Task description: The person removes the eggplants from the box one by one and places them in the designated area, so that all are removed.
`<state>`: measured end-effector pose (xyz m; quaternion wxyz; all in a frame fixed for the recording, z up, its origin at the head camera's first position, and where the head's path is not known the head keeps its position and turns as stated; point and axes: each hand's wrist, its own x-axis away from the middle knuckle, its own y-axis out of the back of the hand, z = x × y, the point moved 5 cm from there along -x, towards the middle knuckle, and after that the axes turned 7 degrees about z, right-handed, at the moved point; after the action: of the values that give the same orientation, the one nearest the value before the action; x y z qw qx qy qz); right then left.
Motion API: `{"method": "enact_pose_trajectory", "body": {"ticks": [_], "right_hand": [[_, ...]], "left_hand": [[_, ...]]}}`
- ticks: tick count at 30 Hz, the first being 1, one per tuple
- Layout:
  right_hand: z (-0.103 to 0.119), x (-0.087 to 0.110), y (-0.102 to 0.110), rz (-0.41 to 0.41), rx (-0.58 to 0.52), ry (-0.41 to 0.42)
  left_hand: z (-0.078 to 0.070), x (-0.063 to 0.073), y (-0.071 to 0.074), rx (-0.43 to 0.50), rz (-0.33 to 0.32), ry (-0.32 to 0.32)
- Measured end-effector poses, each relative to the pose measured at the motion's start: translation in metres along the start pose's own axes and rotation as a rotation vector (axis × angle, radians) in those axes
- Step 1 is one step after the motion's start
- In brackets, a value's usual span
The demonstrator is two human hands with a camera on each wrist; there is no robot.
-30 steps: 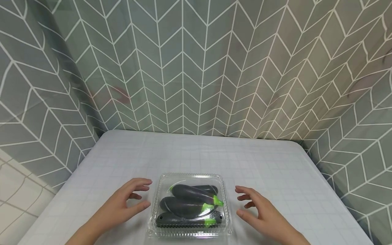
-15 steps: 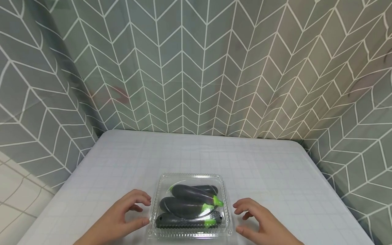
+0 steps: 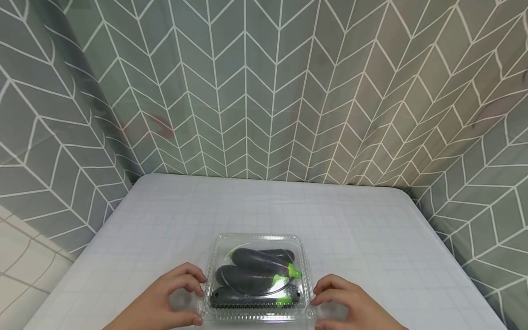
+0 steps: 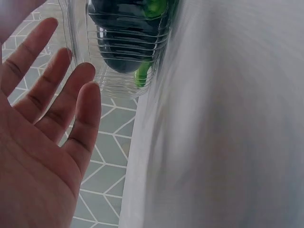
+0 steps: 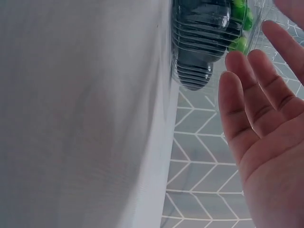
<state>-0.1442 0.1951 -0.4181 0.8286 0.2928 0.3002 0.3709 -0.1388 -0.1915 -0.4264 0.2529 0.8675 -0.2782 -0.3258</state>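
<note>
A clear plastic clamshell box point(image 3: 303, 256), its lid down, sits near the front of the table in the head view. Several dark eggplants point(image 3: 249, 278) with green stems show through it. My left hand point(image 3: 162, 300) is at the box's left side, fingertips right at the rim and thumb near the front corner. On the opposite side, my right hand point(image 3: 350, 300) has its fingertips at the right rim. Both wrist views show relaxed, spread fingers beside the ribbed wall, with the left fingers point(image 4: 64, 102) and the right fingers point(image 5: 254, 92) not wrapped round it.
The white-covered table point(image 3: 264, 206) extends behind and to both sides of the box. A grey curtain point(image 3: 264, 91) with white chevron lines hangs along the back and sides. Pale tiles point(image 3: 24, 261) show at the lower left.
Both hands have come down and toward the front of the box, and their fingertips have closed in on its left and right rims. The box has stayed in place.
</note>
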Motion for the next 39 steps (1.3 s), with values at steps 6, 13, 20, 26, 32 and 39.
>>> {"method": "enact_pose_trajectory", "body": {"ticks": [6, 13, 20, 26, 32, 39], "right_hand": [[0.001, 0.000, -0.002, -0.003, 0.031, 0.089], [0.014, -0.005, -0.002, -0.050, 0.129, 0.276], [0.019, -0.009, -0.001, -0.056, 0.220, 0.369], [0.019, -0.009, -0.001, -0.051, 0.191, 0.328], [0.022, -0.011, 0.000, -0.027, 0.179, 0.334], [0.027, -0.016, 0.002, 0.021, 0.266, 0.447]], "left_hand": [[-0.001, 0.000, 0.000, -0.033, 0.007, -0.053], [-0.003, -0.001, 0.000, -0.037, 0.004, -0.148], [-0.004, 0.001, 0.000, 0.013, 0.038, -0.130], [-0.008, 0.001, 0.002, -0.046, 0.042, -0.108], [-0.010, 0.001, 0.003, -0.091, 0.030, -0.172], [-0.012, -0.001, 0.004, -0.111, 0.029, -0.261]]}}
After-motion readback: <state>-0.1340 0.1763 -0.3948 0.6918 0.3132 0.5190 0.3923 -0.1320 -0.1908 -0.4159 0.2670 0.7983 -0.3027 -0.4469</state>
